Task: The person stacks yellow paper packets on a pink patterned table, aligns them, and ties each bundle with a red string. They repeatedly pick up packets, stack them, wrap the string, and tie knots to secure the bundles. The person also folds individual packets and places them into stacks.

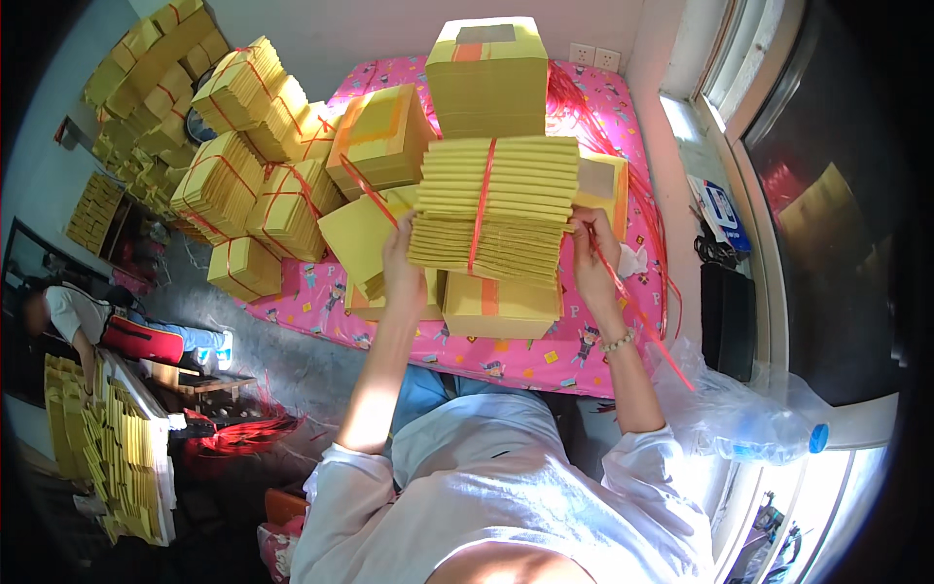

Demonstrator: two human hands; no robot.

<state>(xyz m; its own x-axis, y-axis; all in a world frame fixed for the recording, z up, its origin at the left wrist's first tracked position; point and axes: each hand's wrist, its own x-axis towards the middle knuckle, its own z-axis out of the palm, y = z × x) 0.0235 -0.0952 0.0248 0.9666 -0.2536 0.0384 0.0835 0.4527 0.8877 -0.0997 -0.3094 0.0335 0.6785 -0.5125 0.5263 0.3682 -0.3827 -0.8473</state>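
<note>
One ridged, red-banded yellow stack [530,200]

Matt paper bundle [530,185] — glossy plastic ribbon [483,204]

Near twelve o'clock, the left hand [404,273] held a yellow bundle [530,185]; the right hand [595,261] pinched a red strap [652,331] running toward five. Tied stacks [219,185] stood at ten, with a co-worker [83,316] at nine.
</note>
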